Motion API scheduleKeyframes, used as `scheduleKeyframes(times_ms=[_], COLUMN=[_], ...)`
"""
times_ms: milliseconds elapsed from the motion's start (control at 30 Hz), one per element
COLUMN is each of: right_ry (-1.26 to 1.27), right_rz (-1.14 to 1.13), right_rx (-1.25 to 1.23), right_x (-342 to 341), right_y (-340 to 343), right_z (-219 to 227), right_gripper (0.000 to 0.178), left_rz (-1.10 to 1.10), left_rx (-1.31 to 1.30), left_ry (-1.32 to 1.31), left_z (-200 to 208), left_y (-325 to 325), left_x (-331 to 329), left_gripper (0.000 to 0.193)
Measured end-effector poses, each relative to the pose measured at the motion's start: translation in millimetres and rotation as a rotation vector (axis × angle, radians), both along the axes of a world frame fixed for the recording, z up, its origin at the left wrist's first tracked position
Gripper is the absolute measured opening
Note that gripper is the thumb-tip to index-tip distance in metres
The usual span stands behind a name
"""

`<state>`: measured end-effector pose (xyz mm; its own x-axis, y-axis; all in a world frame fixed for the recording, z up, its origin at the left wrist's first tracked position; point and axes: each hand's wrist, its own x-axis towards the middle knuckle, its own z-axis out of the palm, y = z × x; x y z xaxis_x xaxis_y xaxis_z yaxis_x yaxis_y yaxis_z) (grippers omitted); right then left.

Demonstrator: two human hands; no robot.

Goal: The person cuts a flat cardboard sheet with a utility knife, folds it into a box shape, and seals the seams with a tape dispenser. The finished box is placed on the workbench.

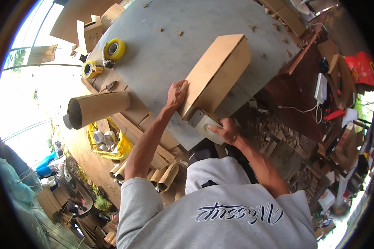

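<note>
A long brown cardboard box (pixel 218 72) lies tilted across the grey tabletop in front of me, one end pointing toward my body. My left hand (pixel 178 93) grips the box's left side near its closer end, fingers curled against the cardboard. In my right hand (pixel 226 131) is a pale, rounded hand tool (pixel 206 128) with a grey metal plate at its front; its exact kind cannot be made out. The plate touches or nearly touches the near end of the box. My right thumb lies over the tool, and its other fingers are mostly hidden.
Two rolls of yellow tape (pixel 114 49) sit at the table's left edge. A large cardboard tube (pixel 99 108) lies left of my left arm, above a yellow bag (pixel 121 146) with more rolls. Cardboard scraps dot the grey table (pixel 153 54). A white power strip (pixel 321 88) lies at right.
</note>
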<state>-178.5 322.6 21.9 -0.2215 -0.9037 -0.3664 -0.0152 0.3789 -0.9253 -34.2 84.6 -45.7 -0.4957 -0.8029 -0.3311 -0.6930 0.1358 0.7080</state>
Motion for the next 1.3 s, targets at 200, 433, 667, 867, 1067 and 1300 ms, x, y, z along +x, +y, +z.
scheduleKeyframes(times_ms=[200,433,667,867,1067,1300], right_ry=[0.065,0.033,-0.056,0.073,0.272,0.534], right_rz=[0.164,0.135,0.083,0.071,0.024,0.241], right_rx=[0.165,0.05,0.132,0.289,0.248,0.368], right_x=[-16.0,-14.8,-30.3,-16.3,-8.9,4.2], right_y=[4.5,47.7,83.2,80.6,56.8,49.1], right_z=[-26.3,-45.9,-38.4,-50.4,-84.6,-91.4], right_gripper=[0.063,0.056,0.059,0.065,0.065,0.064], left_rz=[-0.321,-0.371,-0.408,-0.594,-1.309,-1.382], left_rx=[-0.191,-0.223,-0.255,-0.685,-1.118,-1.262], left_ry=[0.141,0.156,0.138,0.034,-0.306,-0.466], left_z=[80.8,62.3,56.9,89.7,116.3,49.0], left_y=[64.2,58.2,54.8,66.3,58.6,106.0], left_x=[8.5,16.5,17.6,10.8,12.1,24.9], left_gripper=[0.066,0.069,0.069,0.087,0.084,0.064])
